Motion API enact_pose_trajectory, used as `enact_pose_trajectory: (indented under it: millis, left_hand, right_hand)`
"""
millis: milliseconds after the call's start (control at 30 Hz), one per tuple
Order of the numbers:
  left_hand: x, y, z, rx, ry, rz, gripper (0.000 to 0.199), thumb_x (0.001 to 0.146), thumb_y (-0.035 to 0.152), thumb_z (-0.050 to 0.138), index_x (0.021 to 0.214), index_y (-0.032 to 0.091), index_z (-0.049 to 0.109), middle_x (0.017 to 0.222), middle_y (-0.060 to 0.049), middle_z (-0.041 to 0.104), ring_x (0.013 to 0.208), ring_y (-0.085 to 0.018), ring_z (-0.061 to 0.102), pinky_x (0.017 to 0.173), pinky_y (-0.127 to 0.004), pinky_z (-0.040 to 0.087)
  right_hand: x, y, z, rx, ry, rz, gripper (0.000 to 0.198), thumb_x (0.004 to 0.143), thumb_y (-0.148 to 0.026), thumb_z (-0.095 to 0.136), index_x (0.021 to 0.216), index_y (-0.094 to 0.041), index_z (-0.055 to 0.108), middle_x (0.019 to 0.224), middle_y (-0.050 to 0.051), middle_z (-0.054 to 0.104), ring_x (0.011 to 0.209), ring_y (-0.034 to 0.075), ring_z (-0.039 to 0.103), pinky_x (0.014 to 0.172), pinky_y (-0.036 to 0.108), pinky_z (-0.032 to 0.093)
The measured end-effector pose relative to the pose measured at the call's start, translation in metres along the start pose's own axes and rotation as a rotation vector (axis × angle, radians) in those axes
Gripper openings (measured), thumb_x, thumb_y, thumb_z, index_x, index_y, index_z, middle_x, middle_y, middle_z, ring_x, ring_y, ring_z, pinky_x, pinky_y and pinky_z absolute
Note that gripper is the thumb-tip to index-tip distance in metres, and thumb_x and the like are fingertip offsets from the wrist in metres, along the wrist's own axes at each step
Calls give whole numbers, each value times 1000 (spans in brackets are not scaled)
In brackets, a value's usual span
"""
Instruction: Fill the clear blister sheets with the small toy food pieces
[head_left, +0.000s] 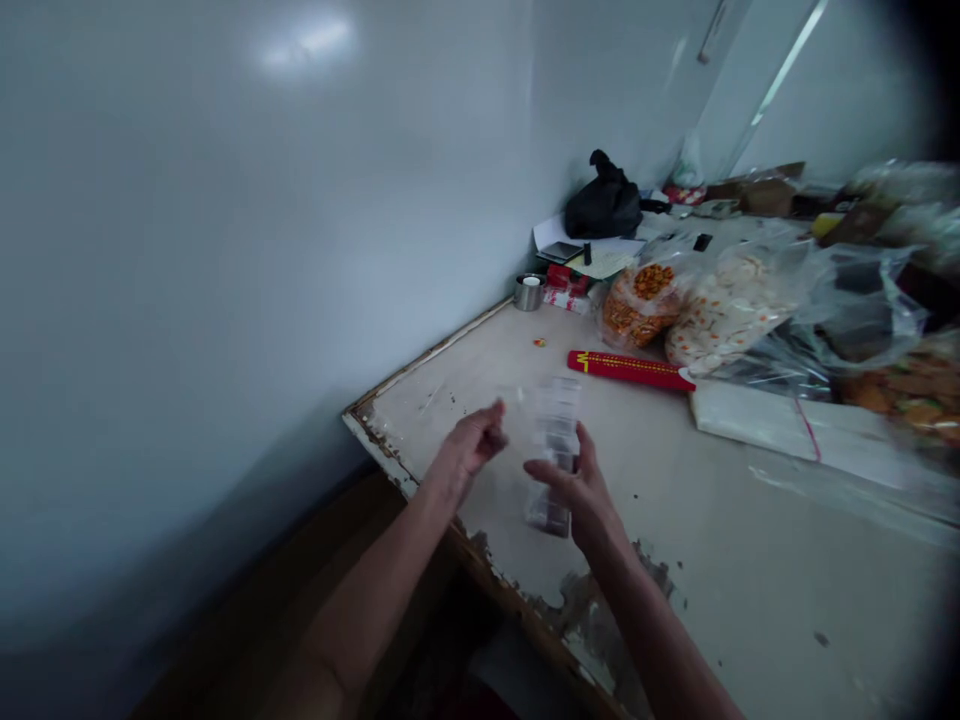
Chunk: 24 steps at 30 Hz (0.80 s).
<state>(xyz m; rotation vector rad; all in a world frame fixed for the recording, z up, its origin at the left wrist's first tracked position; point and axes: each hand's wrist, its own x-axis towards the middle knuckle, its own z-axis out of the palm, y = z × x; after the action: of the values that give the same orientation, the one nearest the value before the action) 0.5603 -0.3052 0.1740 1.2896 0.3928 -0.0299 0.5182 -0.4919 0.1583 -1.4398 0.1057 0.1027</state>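
Note:
A clear, ribbed plastic case (pixel 561 405) with a row of sections along its length stands over the near left part of the table, blurred by motion. My right hand (pixel 585 495) grips its lower half, thumb on the near left side and fingers round the right side. Just left of the case, my left hand (pixel 480 440) is closed, its fingers curled in a pinch. A faint clear shape shows between that hand and the case, too smeared to name. Whether the left fingers hold it cannot be seen.
Worn white table (pixel 720 540) with chipped edges meets a pale wall. Beyond the case lie a red sleeve-like packet (pixel 630 369), a metal cup (pixel 529 291), bags of orange snacks (pixel 637 310) and pale snacks (pixel 735 310), a white flat bundle (pixel 795 425) and a black bag (pixel 602 203).

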Motion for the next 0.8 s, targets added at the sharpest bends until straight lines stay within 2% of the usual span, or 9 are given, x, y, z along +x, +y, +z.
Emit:
enact_pose_trajectory:
  millis: [100, 167, 267, 333, 400, 467, 533, 633, 800]
  left_hand:
    - [31, 21, -29, 299, 50, -9, 50, 62, 56, 86, 63, 16, 57, 59, 3, 50, 54, -8, 46, 62, -26, 46]
    - [43, 35, -45, 422, 82, -8, 44, 60, 49, 89, 69, 15, 63, 63, 0, 55, 61, -13, 53, 65, -29, 46]
    - [40, 42, -62, 658, 201, 106, 44, 62, 42, 89, 91, 15, 71, 89, -9, 66, 95, -27, 61, 83, -35, 46]
    - [26, 34, -68, 1025, 302, 291, 53, 71, 47, 83, 112, 17, 69, 118, -15, 63, 120, -35, 52, 100, -43, 41]
    - [11, 21, -75, 1464, 389, 397, 60, 81, 55, 72, 128, 18, 63, 133, -19, 56, 130, -39, 44, 107, -52, 34]
    - [1, 8, -82, 1736, 409, 333, 60, 88, 58, 62, 133, 19, 59, 135, -20, 54, 129, -40, 44, 106, -58, 34]
    - [-1, 1, -91, 1826, 351, 262, 48, 96, 51, 51, 132, 21, 60, 134, -18, 55, 125, -37, 48, 102, -53, 39]
    - [4, 5, -107, 1860, 262, 264, 38, 102, 36, 38, 125, 21, 64, 131, -14, 58, 120, -31, 52, 96, -42, 43]
    - [7, 30, -132, 1886, 244, 278, 49, 99, 33, 47, 147, 22, 48, 128, -14, 62, 114, -30, 57, 93, -39, 43]
  right_hand:
    - [-7, 7, -23, 235, 24, 131, 73, 69, -51, 80, 131, -24, 52, 94, 2, 62, 75, 21, 60, 61, 30, 51]
    - [-15, 12, -41, 263, 57, 191, 65, 70, -53, 80, 123, -23, 56, 88, 0, 61, 70, 19, 58, 57, 28, 49]
    - [-27, 16, -62, 247, 51, 258, 69, 64, -53, 83, 121, -22, 58, 85, 1, 64, 72, 22, 60, 58, 30, 50]
    - [-31, 16, -70, 201, 60, 236, 73, 61, -51, 86, 123, -24, 57, 89, 2, 66, 76, 24, 62, 60, 31, 50]
    - [-33, 17, -74, 158, 72, 198, 77, 59, -50, 88, 125, -26, 56, 92, 2, 67, 79, 25, 63, 61, 32, 51]
    - [-34, 17, -74, 151, 81, 184, 81, 58, -50, 88, 127, -26, 54, 92, 2, 67, 78, 25, 62, 60, 32, 50]
    - [-34, 18, -72, 174, 82, 188, 82, 58, -51, 87, 129, -26, 54, 93, 2, 67, 79, 26, 63, 60, 32, 50]
    - [-36, 17, -70, 198, 57, 202, 83, 61, -51, 85, 133, -25, 54, 96, 3, 68, 83, 28, 65, 66, 35, 53]
    - [-39, 14, -75, 217, 28, 225, 82, 63, -53, 82, 135, -24, 53, 99, 6, 69, 87, 31, 66, 68, 38, 53]
